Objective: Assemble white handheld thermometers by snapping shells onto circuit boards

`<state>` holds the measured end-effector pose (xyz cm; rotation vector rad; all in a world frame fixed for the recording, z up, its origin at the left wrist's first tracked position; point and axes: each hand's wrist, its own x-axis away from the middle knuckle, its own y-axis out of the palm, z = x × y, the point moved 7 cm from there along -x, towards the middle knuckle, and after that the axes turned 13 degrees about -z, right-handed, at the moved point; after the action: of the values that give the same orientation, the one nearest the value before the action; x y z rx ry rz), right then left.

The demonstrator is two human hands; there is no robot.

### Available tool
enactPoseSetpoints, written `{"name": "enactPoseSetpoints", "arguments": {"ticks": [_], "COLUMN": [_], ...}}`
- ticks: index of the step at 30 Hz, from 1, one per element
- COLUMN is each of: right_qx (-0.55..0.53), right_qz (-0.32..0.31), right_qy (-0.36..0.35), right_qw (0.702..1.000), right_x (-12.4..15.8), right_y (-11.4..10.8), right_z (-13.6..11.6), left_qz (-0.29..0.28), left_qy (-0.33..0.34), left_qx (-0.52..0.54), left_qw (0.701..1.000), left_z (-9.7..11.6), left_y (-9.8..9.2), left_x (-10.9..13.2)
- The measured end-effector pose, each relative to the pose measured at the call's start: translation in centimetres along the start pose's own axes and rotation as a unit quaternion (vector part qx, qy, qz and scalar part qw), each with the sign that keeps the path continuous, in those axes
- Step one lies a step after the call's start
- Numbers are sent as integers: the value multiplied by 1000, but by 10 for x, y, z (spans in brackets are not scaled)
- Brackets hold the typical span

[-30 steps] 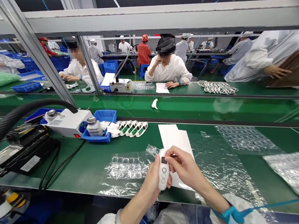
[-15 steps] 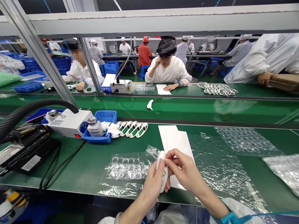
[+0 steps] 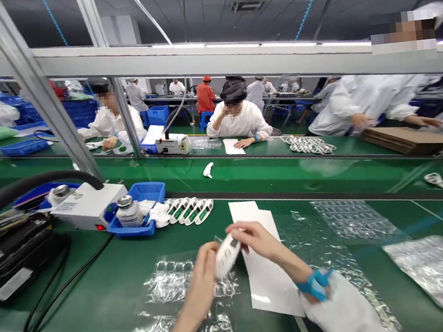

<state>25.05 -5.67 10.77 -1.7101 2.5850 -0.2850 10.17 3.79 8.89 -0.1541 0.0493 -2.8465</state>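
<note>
Between my hands is a white handheld device [image 3: 227, 255], tilted, with a small dark window near its upper end and round button shapes below, somewhat blurred. My right hand [image 3: 255, 239] pinches its upper end. My left hand [image 3: 204, 273] is closed about its lower left end, with the thumb side partly hidden. Under the hands lie clear plastic blister sheets [image 3: 170, 279] and sheets of white paper [image 3: 271, 282]. Several white housings with green circuit boards [image 3: 190, 210] stand in a row beyond.
A blue tray [image 3: 135, 230] with a metal-capped bottle [image 3: 128, 211] stands left, beside a white box [image 3: 86, 204] with a black hose. More plastic film [image 3: 434, 273] lies right. A white part [image 3: 208, 170] sits on the green conveyor. Co-workers sit across; one person handles cardboard [image 3: 404, 139].
The device has gone from nearly upright to tilted, upper end rightward. My right hand has moved to its upper end. The view has shifted, and the person at right has moved along the cardboard.
</note>
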Motion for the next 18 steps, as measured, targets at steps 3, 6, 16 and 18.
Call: {"name": "enactPoseSetpoints", "arguments": {"ticks": [3,6,16,18], "right_qx": [-26,-18,198,243], "right_qz": [161,256,320,340], "right_qy": [7,-5,80,111], "right_qw": [987,967,923,902], "right_x": [-50,-91,13,76], "right_y": [-61,-111,-222,-249], "right_z": [15,24,69,74], "left_qz": [47,26,-74,-99], "left_qy": [-10,-26,-53,-26], "left_qx": [-6,-19,-116,-128], "left_qw": [999,999,989,986], "left_z": [4,7,10,14], "left_y": [-27,-30,-12,-4], "left_x": [-7,-11,-12,-16]}}
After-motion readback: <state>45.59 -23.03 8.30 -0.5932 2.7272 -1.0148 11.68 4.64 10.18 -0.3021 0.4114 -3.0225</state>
